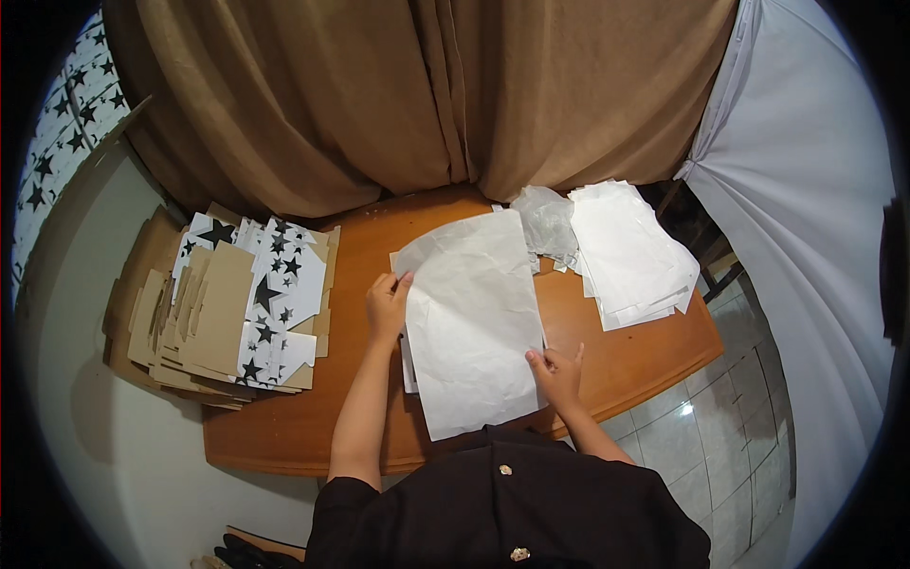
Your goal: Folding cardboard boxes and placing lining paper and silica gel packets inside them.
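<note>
Left hand: It pinches the left edge of a big, thin, creased white paper sheet. Some fingertips are hidden.
Right hand: It pinches the same sheet's right edge, lower down, thumb on top. The fingers underneath are hard to see.
Big sheet: It is over the middle of the shiny brown wooden table, in front of the black shirt with gold buttons.
Under the sheet: A bit of something white peeks out at the left. The rest is covered, so I cannot tell what it is.
Right side: A messy stack of white paper lies beside a crinkly, see-through bag. What is in the bag is hard to make out.
Left side: Flat brown cardboard pieces partly cover white card with black stars.
Back: A brown cloth curtain is cut off at the top.
</note>
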Available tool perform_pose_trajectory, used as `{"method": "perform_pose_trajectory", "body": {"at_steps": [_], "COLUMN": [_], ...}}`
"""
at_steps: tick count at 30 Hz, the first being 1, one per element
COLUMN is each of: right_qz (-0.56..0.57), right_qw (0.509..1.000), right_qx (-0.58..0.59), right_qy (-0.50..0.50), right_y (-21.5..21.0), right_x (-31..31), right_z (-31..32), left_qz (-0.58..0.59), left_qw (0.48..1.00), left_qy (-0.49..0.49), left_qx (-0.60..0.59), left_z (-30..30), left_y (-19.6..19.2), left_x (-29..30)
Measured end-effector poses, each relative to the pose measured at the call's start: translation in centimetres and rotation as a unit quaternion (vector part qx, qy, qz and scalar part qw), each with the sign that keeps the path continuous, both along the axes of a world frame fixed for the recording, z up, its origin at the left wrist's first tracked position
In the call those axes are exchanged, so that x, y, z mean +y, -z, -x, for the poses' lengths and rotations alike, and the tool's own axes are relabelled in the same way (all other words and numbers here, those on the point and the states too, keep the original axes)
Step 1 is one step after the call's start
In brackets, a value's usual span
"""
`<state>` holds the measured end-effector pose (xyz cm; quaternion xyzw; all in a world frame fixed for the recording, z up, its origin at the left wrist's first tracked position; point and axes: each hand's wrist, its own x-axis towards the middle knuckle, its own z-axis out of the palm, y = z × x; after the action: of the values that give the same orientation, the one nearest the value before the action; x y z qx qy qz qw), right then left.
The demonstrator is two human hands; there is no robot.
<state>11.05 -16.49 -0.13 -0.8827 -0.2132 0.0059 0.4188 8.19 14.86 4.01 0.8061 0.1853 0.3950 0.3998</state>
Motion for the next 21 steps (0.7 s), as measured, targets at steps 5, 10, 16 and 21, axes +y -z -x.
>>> {"method": "perform_pose_trajectory", "body": {"at_steps": [5,10,16,21], "right_qz": [-0.008,0.032,0.010,-0.123], "right_qw": [0.993,0.988,0.986,0.990], "right_qx": [-0.088,-0.107,-0.123,0.031], "right_qy": [0.083,0.109,0.115,0.059], "right_y": [3.5,3.8,2.9,3.3], "right_x": [0.9,1.4,1.5,0.7], "right_z": [0.3,0.5,0.5,0.2], "left_qz": [-0.155,-0.356,-0.447,-0.425], "left_qw": [0.967,0.915,0.735,0.715], "left_qy": [-0.182,0.190,0.460,0.492], "left_qx": [0.084,0.021,0.220,0.256], "left_z": [-1.4,-1.8,-2.2,-2.5], "left_y": [4.5,2.6,4.7,8.3], "left_x": [-1.2,-3.8,-6.5,-6.1]}}
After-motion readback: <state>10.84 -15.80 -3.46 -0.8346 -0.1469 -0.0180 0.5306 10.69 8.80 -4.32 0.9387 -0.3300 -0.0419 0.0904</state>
